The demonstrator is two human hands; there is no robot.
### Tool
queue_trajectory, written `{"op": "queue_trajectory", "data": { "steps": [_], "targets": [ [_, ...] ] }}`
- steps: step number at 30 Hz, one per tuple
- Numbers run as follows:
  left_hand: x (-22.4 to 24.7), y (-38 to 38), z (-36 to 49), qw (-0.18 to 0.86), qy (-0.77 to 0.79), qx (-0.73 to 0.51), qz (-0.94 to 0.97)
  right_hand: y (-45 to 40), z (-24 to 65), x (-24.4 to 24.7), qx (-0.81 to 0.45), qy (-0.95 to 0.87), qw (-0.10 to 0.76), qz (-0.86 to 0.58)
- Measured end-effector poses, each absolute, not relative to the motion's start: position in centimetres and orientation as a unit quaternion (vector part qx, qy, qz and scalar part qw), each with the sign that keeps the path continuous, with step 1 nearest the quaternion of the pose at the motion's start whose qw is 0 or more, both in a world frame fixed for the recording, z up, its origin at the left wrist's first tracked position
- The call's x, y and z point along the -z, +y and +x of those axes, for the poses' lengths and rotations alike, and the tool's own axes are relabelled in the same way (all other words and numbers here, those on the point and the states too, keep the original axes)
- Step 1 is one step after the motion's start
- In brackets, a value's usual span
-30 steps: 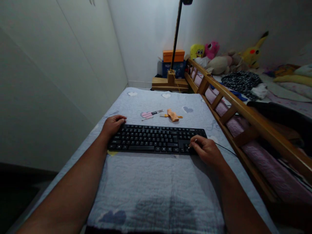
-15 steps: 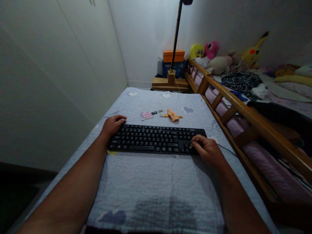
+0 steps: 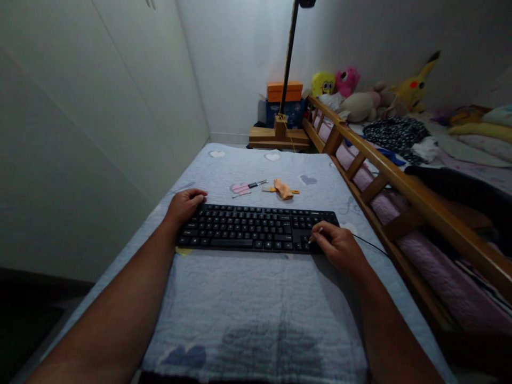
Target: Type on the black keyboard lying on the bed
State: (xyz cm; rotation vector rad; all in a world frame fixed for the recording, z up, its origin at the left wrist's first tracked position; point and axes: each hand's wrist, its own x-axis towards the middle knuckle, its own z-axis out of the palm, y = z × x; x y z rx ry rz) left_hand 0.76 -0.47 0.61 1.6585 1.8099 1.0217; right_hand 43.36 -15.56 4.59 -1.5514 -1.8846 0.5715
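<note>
"Pinching what, that right hand?"

"One slim white swab, held short, probably for fine control among the keys."

"Left hand?"

"At the far left corner of the keyboard, likely steadying it between the side edges of the table; whether it grips, I can't tell."

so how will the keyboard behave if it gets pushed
The keyboard is likely rigid, being one straight, flat slab. It may ruck up the soft-looking, wrinkled cloth beneath. The thin cable trailing on the right could tug slightly.
</note>
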Motion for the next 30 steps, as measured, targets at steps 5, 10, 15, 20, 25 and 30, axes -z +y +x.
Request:
{"op": "queue_trajectory", "data": {
  "steps": [5, 10, 15, 20, 25, 30],
  "targets": [
    [-0.83, -0.60, 0.83, 0.238, 0.666, -0.370, 0.602, -15.58, 43.54, -4.57, -0.210, -0.714, 0.315, -0.590],
    [-0.87, -0.69, 0.86, 0.240, 0.665, -0.373, 0.601, -15.53, 43.75, -4.32, -0.207, -0.712, 0.312, -0.594],
    [-0.72, -0.73, 0.83, 0.238, 0.667, -0.372, 0.600, -15.57, 43.69, -4.55, -0.204, -0.713, 0.313, -0.593],
    [-0.50, -0.46, 0.65, 0.242, 0.662, -0.376, 0.602, -15.58, 43.65, -4.71, -0.213, -0.712, 0.310, -0.593],
    [-0.30, -0.33, 0.56, 0.241, 0.664, -0.374, 0.601, -15.59, 43.63, -4.62, -0.211, -0.713, 0.309, -0.593],
    [-0.43, -0.47, 0.59, 0.234, 0.662, -0.373, 0.606, -15.60, 43.57, -4.62, -0.206, -0.711, 0.316, -0.593]
  ]
}}
